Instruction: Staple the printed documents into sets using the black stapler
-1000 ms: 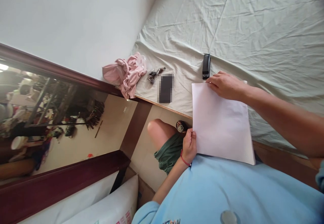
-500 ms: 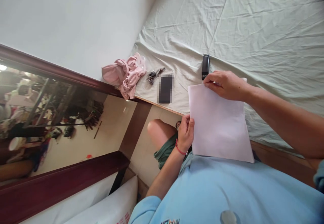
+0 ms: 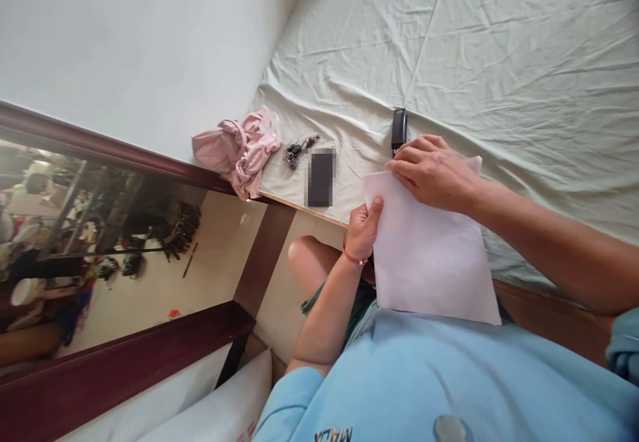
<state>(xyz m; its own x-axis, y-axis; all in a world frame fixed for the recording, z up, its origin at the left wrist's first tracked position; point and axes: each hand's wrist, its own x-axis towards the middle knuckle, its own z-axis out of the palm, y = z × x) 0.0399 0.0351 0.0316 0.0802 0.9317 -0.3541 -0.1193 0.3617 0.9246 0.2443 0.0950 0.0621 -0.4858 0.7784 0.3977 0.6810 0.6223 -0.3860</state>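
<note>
A sheaf of white paper sheets point(image 3: 429, 262) rests against my front and over the edge of the cloth-covered surface. Its left edge is in my left hand point(image 3: 364, 229), thumb lying on top and fingers behind. My right hand point(image 3: 434, 172) is across the far edge, fingertips together at the far left corner and pinching the paper there; the thumb is partly hidden. Just beyond those fingertips lies a black stapler point(image 3: 399, 128), its near end partly covered by the hand.
On the pale wrinkled sheet point(image 3: 499, 62) lie a blurred dark rectangular object point(image 3: 320, 177), a bunch of keys point(image 3: 298, 152) and a crumpled pink cloth point(image 3: 239, 146). A dark-framed mirror point(image 3: 124, 242) stands at left below a white wall point(image 3: 140, 49). A white sack point(image 3: 214, 402) is at lower left.
My left hand has slid up the paper's left edge toward the far corner. My right hand has shifted slightly left, its fingers now stretched further over the far edge.
</note>
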